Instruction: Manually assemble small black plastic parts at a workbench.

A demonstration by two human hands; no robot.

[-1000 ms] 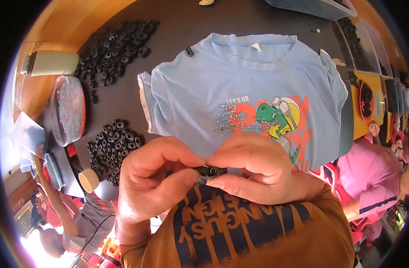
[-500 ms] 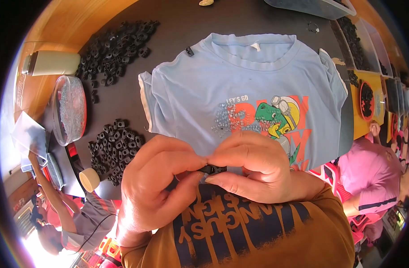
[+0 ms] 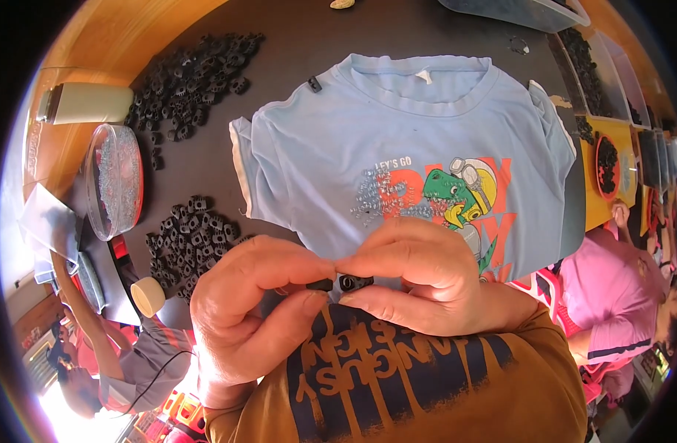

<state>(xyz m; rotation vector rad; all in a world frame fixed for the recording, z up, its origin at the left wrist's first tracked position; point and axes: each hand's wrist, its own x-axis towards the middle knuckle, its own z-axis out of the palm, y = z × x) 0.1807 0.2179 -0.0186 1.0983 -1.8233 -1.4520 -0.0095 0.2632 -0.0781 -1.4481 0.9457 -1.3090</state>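
My left hand [image 3: 257, 306] pinches a small black plastic piece [image 3: 320, 284] between thumb and forefinger. Facing it, my right hand [image 3: 423, 277] grips another black plastic piece [image 3: 355, 283] with a round opening in it. A narrow gap shows between the two pieces, while the tips of both forefingers nearly touch. Beneath and beyond my hands, a light blue T-shirt [image 3: 338, 140] with a dinosaur print lies spread on the dark table [image 3: 294, 29]. A cluster of tiny shiny pieces [image 3: 371, 196], perhaps springs, rests on the shirt.
Two piles of black plastic pieces, one far [image 3: 198, 81] and one near [image 3: 190, 247], lie on the left. Beside them stand a clear round tub [image 3: 117, 181] and a cream lid [image 3: 148, 297]. Clear bins [image 3: 597, 66] line the right. Other people sit at both sides.
My left hand has shifted slightly left. The black pieces, joined or touching between my fingers before, are now apart.
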